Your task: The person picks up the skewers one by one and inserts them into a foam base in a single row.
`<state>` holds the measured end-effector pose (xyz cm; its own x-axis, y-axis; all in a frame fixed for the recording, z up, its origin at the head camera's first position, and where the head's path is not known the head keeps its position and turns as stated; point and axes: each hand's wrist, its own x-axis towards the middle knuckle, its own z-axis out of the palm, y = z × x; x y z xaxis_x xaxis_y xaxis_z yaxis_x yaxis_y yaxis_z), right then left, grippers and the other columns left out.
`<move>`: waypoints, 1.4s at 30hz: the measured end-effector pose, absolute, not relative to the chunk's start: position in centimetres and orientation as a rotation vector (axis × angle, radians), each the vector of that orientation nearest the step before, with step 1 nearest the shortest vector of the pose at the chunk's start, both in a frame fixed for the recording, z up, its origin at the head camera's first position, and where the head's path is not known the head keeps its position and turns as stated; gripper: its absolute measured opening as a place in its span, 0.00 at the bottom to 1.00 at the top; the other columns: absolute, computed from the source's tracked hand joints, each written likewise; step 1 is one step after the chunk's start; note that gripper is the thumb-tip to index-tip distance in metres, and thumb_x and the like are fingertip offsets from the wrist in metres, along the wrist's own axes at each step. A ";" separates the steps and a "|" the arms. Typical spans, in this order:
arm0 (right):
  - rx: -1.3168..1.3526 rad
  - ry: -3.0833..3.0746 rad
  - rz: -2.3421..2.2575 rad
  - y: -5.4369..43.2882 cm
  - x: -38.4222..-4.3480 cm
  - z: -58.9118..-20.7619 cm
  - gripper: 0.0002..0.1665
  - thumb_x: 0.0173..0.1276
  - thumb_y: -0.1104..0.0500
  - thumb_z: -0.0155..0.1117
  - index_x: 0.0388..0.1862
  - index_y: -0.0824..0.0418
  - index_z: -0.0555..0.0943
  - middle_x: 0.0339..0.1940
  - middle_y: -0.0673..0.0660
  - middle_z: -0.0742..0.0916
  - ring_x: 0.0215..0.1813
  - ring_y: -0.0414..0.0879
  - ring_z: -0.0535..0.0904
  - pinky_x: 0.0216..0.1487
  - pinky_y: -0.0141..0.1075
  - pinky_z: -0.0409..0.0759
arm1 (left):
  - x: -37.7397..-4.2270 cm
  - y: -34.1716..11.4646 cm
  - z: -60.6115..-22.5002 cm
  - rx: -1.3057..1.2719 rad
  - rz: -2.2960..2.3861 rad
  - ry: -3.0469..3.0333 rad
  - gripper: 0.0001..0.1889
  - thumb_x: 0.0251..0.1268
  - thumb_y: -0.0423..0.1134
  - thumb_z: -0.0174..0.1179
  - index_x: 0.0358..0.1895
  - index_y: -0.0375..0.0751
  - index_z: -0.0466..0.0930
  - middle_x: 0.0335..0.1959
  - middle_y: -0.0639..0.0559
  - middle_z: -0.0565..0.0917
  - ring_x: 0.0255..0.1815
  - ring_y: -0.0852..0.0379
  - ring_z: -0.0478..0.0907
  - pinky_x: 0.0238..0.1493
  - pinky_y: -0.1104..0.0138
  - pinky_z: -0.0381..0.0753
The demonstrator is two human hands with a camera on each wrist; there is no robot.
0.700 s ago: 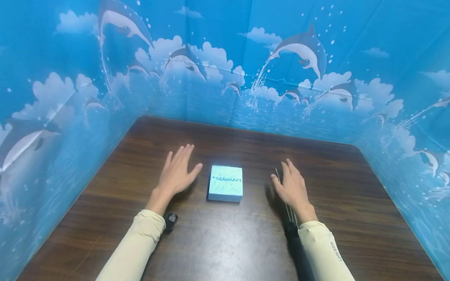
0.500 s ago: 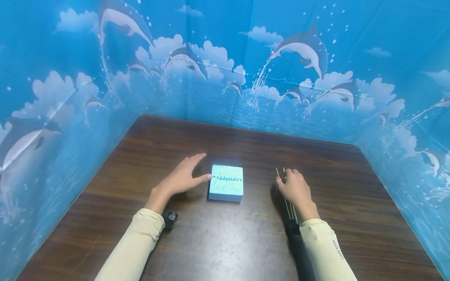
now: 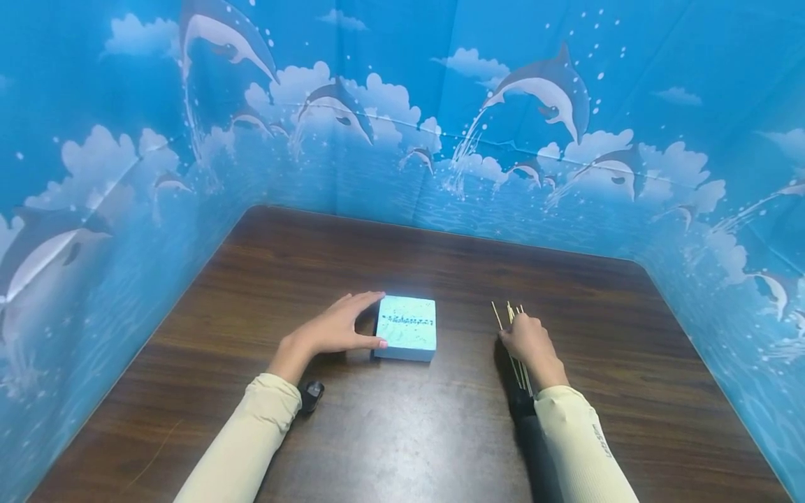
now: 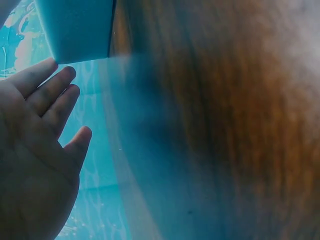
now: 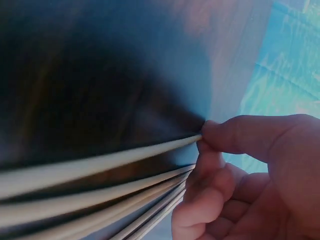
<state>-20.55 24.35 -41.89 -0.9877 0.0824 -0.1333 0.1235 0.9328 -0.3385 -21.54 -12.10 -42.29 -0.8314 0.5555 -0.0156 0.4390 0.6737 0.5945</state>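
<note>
A light-blue square foam block (image 3: pixel 409 332) with a row of dark dents across its top lies on the brown table. My left hand (image 3: pixel 333 325) spans its left side, thumb at the near corner and index fingertip at the far one. Its other fingers stay fairly straight beside the block in the left wrist view, where the thumb is mostly out of frame. Several thin wooden skewers (image 3: pixel 518 372) lie to the right. My right hand (image 3: pixel 530 344) pinches one skewer (image 5: pixel 115 155) between thumb and index finger; other skewers (image 5: pixel 120 189) run beneath its curled fingers.
The dark wood-grain table (image 3: pixel 415 269) is bounded by a blue curtain (image 3: pixel 371 181) printed with dolphins and clouds. Black wrist devices (image 3: pixel 311 396) sit under both wrists; the right one partly covers the skewers' near ends.
My left hand has moved right and lowered to the foam block, its thumb and index finger reaching the corners. My right hand has dropped onto the skewers, curled its fingers and pinched one.
</note>
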 end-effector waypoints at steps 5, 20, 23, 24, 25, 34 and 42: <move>0.127 3.017 -0.593 23.5 -20.6 -40.9 0.24 0.64 0.59 0.58 0.10 0.55 0.63 0.11 0.49 0.67 0.17 0.45 0.64 0.22 0.38 0.67 | -21.5 -12.0 -42.3 0.821 0.871 2.698 0.53 0.55 0.68 0.65 0.79 0.44 0.53 0.79 0.43 0.58 0.80 0.42 0.51 0.79 0.46 0.41; -0.564 3.358 -1.389 15.7 -20.7 -34.1 0.03 0.61 0.65 0.64 0.28 0.64 0.80 0.23 0.57 0.85 0.23 0.44 0.76 0.24 0.29 0.71 | -21.4 -12.1 -42.2 0.784 0.858 2.705 0.53 0.55 0.67 0.65 0.79 0.46 0.53 0.79 0.45 0.58 0.79 0.43 0.52 0.80 0.47 0.39; -0.673 3.311 -1.516 14.1 -21.0 -33.9 0.03 0.59 0.67 0.65 0.27 0.64 0.80 0.24 0.57 0.87 0.25 0.43 0.78 0.26 0.26 0.72 | -21.4 -12.1 -42.3 0.777 0.860 2.706 0.53 0.55 0.67 0.65 0.79 0.46 0.53 0.79 0.45 0.58 0.79 0.44 0.52 0.80 0.47 0.39; -0.705 3.287 -1.549 13.6 -21.1 -33.9 0.03 0.59 0.67 0.65 0.27 0.64 0.79 0.25 0.56 0.87 0.25 0.43 0.78 0.26 0.25 0.72 | -21.4 -12.1 -42.3 0.771 0.861 2.704 0.53 0.55 0.67 0.65 0.79 0.46 0.53 0.79 0.46 0.58 0.79 0.44 0.52 0.80 0.47 0.40; -0.738 3.262 -1.575 13.2 -21.1 -33.9 0.03 0.59 0.67 0.65 0.27 0.64 0.79 0.25 0.57 0.87 0.25 0.42 0.78 0.26 0.25 0.73 | -21.3 -12.1 -42.3 0.765 0.861 2.704 0.53 0.55 0.67 0.65 0.79 0.47 0.53 0.79 0.46 0.58 0.79 0.45 0.53 0.80 0.47 0.40; -0.897 3.138 -1.543 10.0 -21.3 -34.4 0.03 0.63 0.68 0.63 0.29 0.63 0.79 0.25 0.55 0.84 0.25 0.42 0.75 0.26 0.29 0.75 | -21.2 -11.8 -42.2 0.711 0.861 2.701 0.53 0.54 0.68 0.65 0.79 0.49 0.53 0.79 0.48 0.59 0.79 0.47 0.53 0.80 0.47 0.41; -0.887 3.110 -1.512 9.1 -21.2 -34.9 0.03 0.65 0.67 0.63 0.31 0.64 0.79 0.26 0.55 0.84 0.27 0.43 0.76 0.28 0.29 0.77 | -21.0 -11.8 -42.1 0.681 0.881 2.684 0.52 0.55 0.66 0.66 0.79 0.49 0.53 0.79 0.49 0.59 0.80 0.47 0.52 0.79 0.46 0.41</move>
